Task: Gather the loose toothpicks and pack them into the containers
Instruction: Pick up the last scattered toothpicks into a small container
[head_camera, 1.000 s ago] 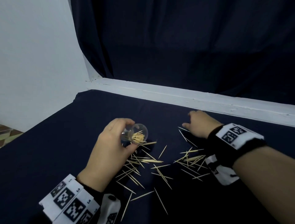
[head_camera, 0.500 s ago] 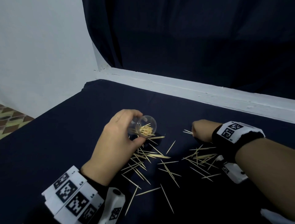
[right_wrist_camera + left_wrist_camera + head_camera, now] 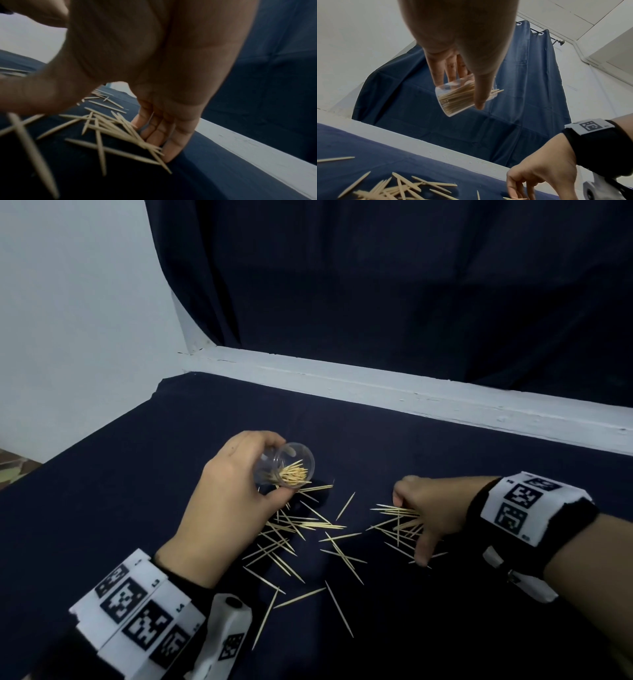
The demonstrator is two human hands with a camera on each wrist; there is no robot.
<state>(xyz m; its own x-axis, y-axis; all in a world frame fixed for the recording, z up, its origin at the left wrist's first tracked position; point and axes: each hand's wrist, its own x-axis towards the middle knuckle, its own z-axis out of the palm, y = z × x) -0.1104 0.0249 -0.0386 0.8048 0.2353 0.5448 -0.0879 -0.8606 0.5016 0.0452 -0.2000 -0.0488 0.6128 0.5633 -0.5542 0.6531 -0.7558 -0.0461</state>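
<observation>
Head view: left hand grips a clear plastic cup; right hand's curled fingers rake slim wooden toothpicks.

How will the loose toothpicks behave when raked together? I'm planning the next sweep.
The loose toothpicks look thin and stiff, so they would probably slide over the dark cloth and cross rather than bend. The right hand is already bunching some; round ones may roll.
</observation>
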